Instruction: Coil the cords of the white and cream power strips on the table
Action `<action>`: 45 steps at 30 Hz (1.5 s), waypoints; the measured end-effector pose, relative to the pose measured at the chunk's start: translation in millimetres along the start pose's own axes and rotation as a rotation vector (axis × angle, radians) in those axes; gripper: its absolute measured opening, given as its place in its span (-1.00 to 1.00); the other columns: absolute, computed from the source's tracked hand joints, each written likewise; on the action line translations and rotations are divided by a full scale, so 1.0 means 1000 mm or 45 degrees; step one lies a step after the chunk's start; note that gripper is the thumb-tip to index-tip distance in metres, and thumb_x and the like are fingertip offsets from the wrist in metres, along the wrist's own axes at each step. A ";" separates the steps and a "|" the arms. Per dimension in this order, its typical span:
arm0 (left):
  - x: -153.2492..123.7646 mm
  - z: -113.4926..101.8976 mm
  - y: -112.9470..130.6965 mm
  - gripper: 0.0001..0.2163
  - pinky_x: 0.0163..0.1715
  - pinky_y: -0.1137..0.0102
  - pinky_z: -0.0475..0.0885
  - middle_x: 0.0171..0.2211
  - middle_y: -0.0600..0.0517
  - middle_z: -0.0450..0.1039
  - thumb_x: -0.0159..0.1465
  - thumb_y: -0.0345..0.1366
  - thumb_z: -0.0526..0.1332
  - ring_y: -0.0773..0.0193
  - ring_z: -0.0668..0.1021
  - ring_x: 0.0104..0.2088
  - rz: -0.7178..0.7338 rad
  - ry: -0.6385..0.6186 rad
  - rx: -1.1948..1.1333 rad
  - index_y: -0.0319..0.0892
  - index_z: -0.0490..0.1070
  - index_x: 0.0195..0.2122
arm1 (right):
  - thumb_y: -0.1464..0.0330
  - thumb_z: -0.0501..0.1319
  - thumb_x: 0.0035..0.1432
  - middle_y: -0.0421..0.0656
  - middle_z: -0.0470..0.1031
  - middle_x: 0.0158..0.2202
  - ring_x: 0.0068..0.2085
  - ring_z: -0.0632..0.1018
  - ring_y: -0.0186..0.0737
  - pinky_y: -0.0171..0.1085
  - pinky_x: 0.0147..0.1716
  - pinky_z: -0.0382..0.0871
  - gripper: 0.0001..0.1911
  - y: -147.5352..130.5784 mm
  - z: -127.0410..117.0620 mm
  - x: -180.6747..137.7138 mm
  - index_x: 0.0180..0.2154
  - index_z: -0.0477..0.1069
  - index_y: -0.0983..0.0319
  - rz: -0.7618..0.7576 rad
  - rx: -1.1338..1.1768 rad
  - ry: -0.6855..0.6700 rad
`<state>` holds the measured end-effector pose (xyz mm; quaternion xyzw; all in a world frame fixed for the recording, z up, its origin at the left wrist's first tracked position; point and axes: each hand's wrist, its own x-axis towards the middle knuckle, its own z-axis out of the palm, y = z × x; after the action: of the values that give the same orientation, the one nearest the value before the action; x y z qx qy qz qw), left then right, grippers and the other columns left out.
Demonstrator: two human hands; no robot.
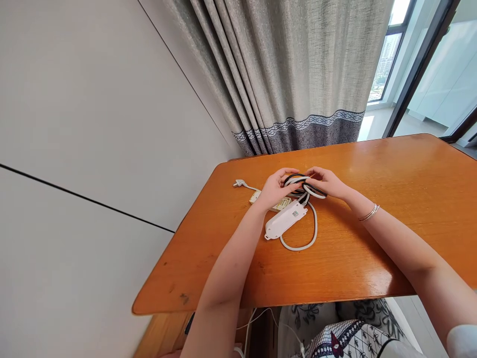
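Observation:
My left hand (278,188) and my right hand (325,182) are both closed around a tangled bundle of white and black cables (298,180), held just over the table. In front of the bundle lies a white power strip (285,220), its labelled underside turned up. A loop of white cord (315,229) curves beside it on the tabletop. Behind my left wrist, partly covered, is a second, yellowed power strip (282,204). Its short white cord ends in a plug (239,183) at the left. Which cable each finger grips is partly hidden.
The orange-brown wooden table (372,248) has rounded corners. A light wall (93,124) runs along its left side, and a grey curtain (305,64) hangs behind it. A glass sliding door (421,64) stands at the right. Thin white cables (253,318) hang below the front edge.

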<state>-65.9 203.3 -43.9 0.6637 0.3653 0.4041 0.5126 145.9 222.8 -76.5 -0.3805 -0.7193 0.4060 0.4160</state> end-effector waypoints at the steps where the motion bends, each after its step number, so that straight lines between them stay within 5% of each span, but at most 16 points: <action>1: 0.001 0.000 -0.001 -0.53 -0.17 0.30 0.54 -0.16 -0.08 0.61 0.06 -0.19 0.45 0.19 0.64 -0.23 0.003 0.021 -0.028 -0.20 0.39 -0.04 | 0.00 0.25 0.11 -0.08 0.56 -0.16 -0.20 0.53 -0.19 -0.18 -0.12 0.41 -0.52 -0.002 -0.004 0.000 -0.13 0.47 0.23 0.004 -0.002 0.010; 3: 0.003 0.000 -0.004 -0.52 -0.10 0.26 0.53 -0.15 -0.09 0.62 0.05 -0.18 0.45 0.16 0.65 -0.19 0.025 0.054 -0.047 -0.20 0.39 -0.05 | -0.01 0.26 0.11 -0.04 0.54 -0.05 -0.12 0.53 -0.15 -0.13 -0.04 0.40 -0.47 -0.009 -0.013 -0.001 -0.04 0.45 0.23 0.026 -0.009 -0.058; 7: 0.005 -0.001 -0.010 -0.53 -0.09 0.25 0.53 -0.21 -0.07 0.62 0.05 -0.19 0.44 0.14 0.65 -0.19 0.043 0.158 -0.010 -0.20 0.40 -0.03 | 0.05 0.44 -0.08 0.00 0.50 0.05 -0.03 0.53 -0.08 -0.11 -0.01 0.41 -0.23 -0.029 -0.027 -0.009 0.12 0.37 0.25 0.056 -0.127 -0.478; 10: 0.006 -0.003 -0.012 -0.54 -0.11 0.26 0.52 -0.23 -0.06 0.61 0.06 -0.22 0.43 0.16 0.64 -0.20 0.054 0.226 0.008 -0.19 0.41 -0.03 | 0.15 0.44 -0.07 -0.06 0.54 -0.03 -0.09 0.54 -0.10 -0.16 -0.07 0.41 -0.29 -0.039 -0.034 -0.013 0.11 0.38 0.23 0.065 -0.325 -0.566; 14: 0.005 -0.006 -0.011 -0.56 -0.07 0.28 0.50 -0.15 -0.09 0.60 0.06 -0.24 0.41 0.17 0.63 -0.14 0.150 0.183 0.089 -0.19 0.41 -0.03 | 0.22 0.24 0.13 -0.16 0.55 -0.28 -0.27 0.51 -0.20 -0.26 -0.26 0.34 -0.77 -0.034 -0.038 -0.009 -0.23 0.48 0.23 0.102 -0.535 -0.305; 18: -0.003 -0.002 -0.002 -0.56 -0.06 0.30 0.50 -0.11 -0.11 0.60 0.08 -0.29 0.38 0.16 0.63 -0.12 0.228 -0.032 0.220 -0.20 0.42 0.00 | 0.25 0.17 0.19 -0.19 0.47 -0.43 -0.37 0.44 -0.26 -0.28 -0.34 0.27 -0.79 -0.020 -0.040 0.000 -0.43 0.40 0.22 0.188 -0.662 0.027; 24: -0.018 0.018 0.021 -0.69 0.14 0.15 0.40 -0.05 -0.04 0.59 0.18 -0.42 0.21 0.10 0.58 0.02 0.389 -0.337 0.678 -0.11 0.52 -0.05 | 0.19 0.22 0.16 -0.20 0.41 -0.43 -0.38 0.49 -0.29 -0.27 -0.32 0.45 -0.79 -0.018 -0.037 0.005 -0.35 0.31 0.18 0.281 -0.005 0.321; 28: -0.019 0.026 0.024 -0.55 0.35 -0.05 0.05 0.25 -0.10 0.33 0.18 -0.37 0.31 -0.06 0.22 0.37 0.631 -0.118 0.891 -0.02 0.41 0.12 | 0.15 0.23 0.15 -0.17 0.46 -0.27 -0.20 0.54 -0.24 -0.19 -0.13 0.51 -0.77 -0.030 -0.042 0.005 -0.29 0.30 0.13 0.007 0.237 0.547; 32: -0.015 0.023 0.012 -0.13 0.37 -0.08 -0.02 0.45 -0.19 -0.16 0.09 -0.12 0.45 -0.14 -0.02 0.44 0.567 0.165 0.794 -0.02 0.03 0.37 | 0.07 0.06 0.30 -0.14 0.45 -0.10 -0.08 0.55 -0.18 -0.16 -0.14 0.52 -0.74 -0.044 -0.056 0.003 -0.13 0.32 0.06 -0.153 0.182 0.790; 34: -0.012 0.021 0.002 -0.11 0.36 0.00 0.07 0.43 -0.24 -0.06 0.12 -0.07 0.42 -0.10 0.12 0.41 0.431 0.019 0.724 -0.08 -0.03 0.39 | 0.07 -0.04 0.36 -0.10 0.44 -0.05 -0.03 0.55 -0.14 -0.11 -0.14 0.52 -0.68 -0.050 -0.062 0.000 -0.02 0.31 0.04 -0.199 0.119 0.880; 39: -0.006 0.027 -0.014 -0.39 0.23 0.07 0.29 0.21 -0.25 0.37 0.18 -0.09 0.33 -0.10 0.43 0.21 0.083 -0.479 0.853 -0.22 0.30 0.22 | 0.05 -0.01 0.36 -0.07 0.46 -0.02 0.05 0.51 -0.04 -0.02 -0.12 0.51 -0.64 -0.058 -0.075 -0.006 0.05 0.34 0.01 -0.225 0.031 0.889; 42: -0.004 0.032 -0.017 -0.55 0.10 0.12 0.37 0.08 -0.20 0.50 0.20 -0.19 0.27 -0.08 0.52 0.07 0.010 -0.524 0.983 -0.23 0.41 0.10 | 0.02 -0.04 0.35 -0.06 0.46 -0.02 0.10 0.49 -0.03 -0.02 -0.12 0.52 -0.61 -0.057 -0.088 -0.008 -0.03 0.41 0.04 -0.247 0.097 0.871; 45: 0.000 0.028 -0.021 -0.75 -0.08 0.22 0.43 -0.10 -0.09 0.58 0.21 -0.26 0.19 0.02 0.57 -0.10 -0.128 -0.365 1.029 -0.17 0.49 -0.10 | 0.12 0.00 0.33 -0.08 0.48 -0.03 0.15 0.45 -0.08 -0.04 -0.03 0.51 -0.69 -0.056 -0.108 -0.011 -0.16 0.45 0.07 -0.342 0.395 0.933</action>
<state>-41.7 196.4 -68.8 0.8419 0.4511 0.1069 0.2761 236.1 220.8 5.4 -0.3355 -0.4973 0.2894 0.7459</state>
